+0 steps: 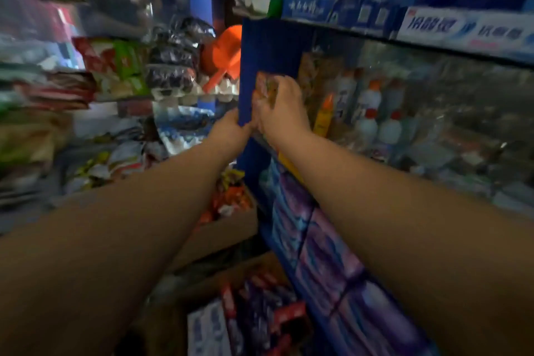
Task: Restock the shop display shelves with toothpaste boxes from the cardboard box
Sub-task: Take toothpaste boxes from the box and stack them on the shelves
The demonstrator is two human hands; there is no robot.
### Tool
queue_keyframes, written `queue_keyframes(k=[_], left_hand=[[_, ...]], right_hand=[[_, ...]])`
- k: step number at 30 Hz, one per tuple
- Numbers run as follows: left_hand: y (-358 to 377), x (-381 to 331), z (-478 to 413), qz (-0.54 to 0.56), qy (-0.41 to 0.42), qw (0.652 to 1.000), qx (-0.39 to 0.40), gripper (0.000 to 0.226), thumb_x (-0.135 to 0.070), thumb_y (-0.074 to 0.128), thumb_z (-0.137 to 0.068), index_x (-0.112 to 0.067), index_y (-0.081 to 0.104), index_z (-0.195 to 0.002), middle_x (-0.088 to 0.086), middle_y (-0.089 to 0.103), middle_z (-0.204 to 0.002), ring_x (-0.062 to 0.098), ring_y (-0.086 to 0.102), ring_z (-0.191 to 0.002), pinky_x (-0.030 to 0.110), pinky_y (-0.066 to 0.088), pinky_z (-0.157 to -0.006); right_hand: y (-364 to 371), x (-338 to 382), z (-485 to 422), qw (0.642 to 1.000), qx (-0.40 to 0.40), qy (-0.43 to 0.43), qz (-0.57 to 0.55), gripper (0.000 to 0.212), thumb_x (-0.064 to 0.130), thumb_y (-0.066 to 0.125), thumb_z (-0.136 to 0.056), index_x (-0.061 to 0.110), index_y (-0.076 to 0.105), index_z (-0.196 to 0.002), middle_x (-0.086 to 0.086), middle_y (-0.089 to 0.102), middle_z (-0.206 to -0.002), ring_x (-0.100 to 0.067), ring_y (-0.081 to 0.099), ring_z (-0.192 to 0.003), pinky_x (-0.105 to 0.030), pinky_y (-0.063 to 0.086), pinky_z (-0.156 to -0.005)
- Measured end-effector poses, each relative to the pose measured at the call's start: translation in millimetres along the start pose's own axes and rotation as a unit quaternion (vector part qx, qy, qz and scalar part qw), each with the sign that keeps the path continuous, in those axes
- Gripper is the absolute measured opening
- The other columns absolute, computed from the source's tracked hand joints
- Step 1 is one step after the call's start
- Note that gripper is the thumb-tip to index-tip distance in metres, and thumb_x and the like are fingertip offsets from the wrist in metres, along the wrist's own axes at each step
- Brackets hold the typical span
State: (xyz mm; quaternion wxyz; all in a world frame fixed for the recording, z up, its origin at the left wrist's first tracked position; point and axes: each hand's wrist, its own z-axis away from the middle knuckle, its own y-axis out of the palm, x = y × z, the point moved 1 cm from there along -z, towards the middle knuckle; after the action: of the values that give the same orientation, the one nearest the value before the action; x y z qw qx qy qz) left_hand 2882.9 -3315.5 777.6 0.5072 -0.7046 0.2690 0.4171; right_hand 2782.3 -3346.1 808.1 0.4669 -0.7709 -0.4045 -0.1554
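Both my arms reach up to the middle level of a blue shelf unit [254, 66]. My right hand [281, 107] grips a reddish-brown toothpaste box [264, 85], held upright against the shelf's left upright. My left hand [231, 126] is at the base of that upright, its fingers hidden behind the blue post. Below, at the bottom centre, an open cardboard box [179, 295] holds several red, purple and white toothpaste boxes [260, 324]. The picture is blurred.
The top shelf carries blue and white toothpaste cartons [341, 6]. White bottles [372, 113] stand on the middle shelf, purple and blue packs [323, 243] below. Left shelves hold snack bags [115, 66], an orange scoop [225, 52] and egg trays. A second cardboard box [228, 228] stands nearby.
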Motion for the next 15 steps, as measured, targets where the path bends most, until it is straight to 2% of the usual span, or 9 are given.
queue_keyframes(k=[2,3,6,8,10,12,14,15], left_hand=[[8.1,32.5,18.1,-0.031,-0.034,0.999,0.012,0.042,-0.032,0.052,-0.095,-0.014,0.048,-0.133,0.009,0.059,-0.121,0.03,0.057,-0.114,0.026,0.043,-0.074],[14.5,51.9,28.5,-0.041,-0.052,0.998,0.015,0.043,-0.029,0.052,-0.096,-0.011,0.048,-0.134,0.007,0.058,-0.116,0.029,0.055,-0.118,0.023,0.042,-0.074],[35.9,112.2,56.2,-0.037,-0.092,0.994,0.054,0.038,-0.025,0.057,-0.093,-0.008,0.055,-0.126,0.012,0.063,-0.123,0.03,0.057,-0.118,0.025,0.043,-0.084],[46.5,148.2,77.0,-0.054,-0.142,0.985,0.081,0.045,-0.025,0.053,-0.096,-0.006,0.047,-0.135,0.015,0.055,-0.134,0.03,0.051,-0.124,0.022,0.038,-0.084],[59.0,187.3,103.6,-0.079,-0.208,0.969,0.106,0.052,-0.029,0.05,-0.097,-0.009,0.038,-0.143,0.015,0.05,-0.14,0.03,0.048,-0.127,0.026,0.039,-0.094],[71.3,226.1,127.0,-0.065,-0.26,0.953,0.139,0.045,-0.034,0.051,-0.096,-0.014,0.046,-0.136,0.012,0.058,-0.127,0.031,0.057,-0.114,0.032,0.048,-0.092],[83.0,270.2,152.1,-0.037,-0.324,0.934,0.144,0.034,-0.038,0.053,-0.094,-0.019,0.054,-0.123,0.007,0.063,-0.114,0.025,0.063,-0.092,0.026,0.054,-0.073],[88.1,289.8,164.4,-0.029,-0.355,0.922,0.149,0.03,-0.037,0.053,-0.094,-0.02,0.055,-0.12,0.007,0.063,-0.114,0.024,0.063,-0.091,0.023,0.054,-0.072]], right_hand=[[25.8,-15.9,30.7,0.999,0.047,0.009,0.006,0.055,0.025,0.061,-0.088,0.007,0.044,-0.136,-0.013,0.039,-0.144,-0.029,0.038,-0.133,-0.039,0.029,-0.112],[38.8,-26.3,46.9,0.997,0.069,0.011,0.017,0.054,0.024,0.062,-0.087,0.005,0.045,-0.135,-0.014,0.04,-0.142,-0.029,0.036,-0.134,-0.036,0.027,-0.112],[72.4,-59.4,97.6,0.99,0.133,0.055,0.007,0.054,0.021,0.061,-0.088,0.003,0.044,-0.136,-0.016,0.042,-0.141,-0.029,0.037,-0.134,-0.031,0.025,-0.11],[93.4,-82.2,132.2,0.979,0.176,0.104,-0.014,0.055,0.021,0.062,-0.089,0.005,0.043,-0.138,-0.016,0.044,-0.139,-0.028,0.04,-0.131,-0.032,0.029,-0.108],[117.0,-106.4,168.1,0.955,0.241,0.172,-0.02,0.056,0.025,0.06,-0.09,0.01,0.04,-0.14,-0.013,0.044,-0.139,-0.027,0.044,-0.128,-0.035,0.036,-0.107],[135.1,-128.5,203.2,0.922,0.305,0.236,-0.016,0.055,0.029,0.058,-0.092,0.013,0.037,-0.141,-0.011,0.047,-0.137,-0.029,0.048,-0.125,-0.041,0.042,-0.104],[156.9,-146.7,238.2,0.885,0.366,0.286,-0.02,0.054,0.032,0.056,-0.094,0.012,0.037,-0.141,-0.011,0.049,-0.138,-0.029,0.049,-0.125,-0.04,0.043,-0.103],[167.5,-154.9,255.2,0.865,0.395,0.309,-0.021,0.054,0.033,0.055,-0.095,0.012,0.037,-0.141,-0.011,0.048,-0.14,-0.029,0.049,-0.125,-0.038,0.042,-0.102]])
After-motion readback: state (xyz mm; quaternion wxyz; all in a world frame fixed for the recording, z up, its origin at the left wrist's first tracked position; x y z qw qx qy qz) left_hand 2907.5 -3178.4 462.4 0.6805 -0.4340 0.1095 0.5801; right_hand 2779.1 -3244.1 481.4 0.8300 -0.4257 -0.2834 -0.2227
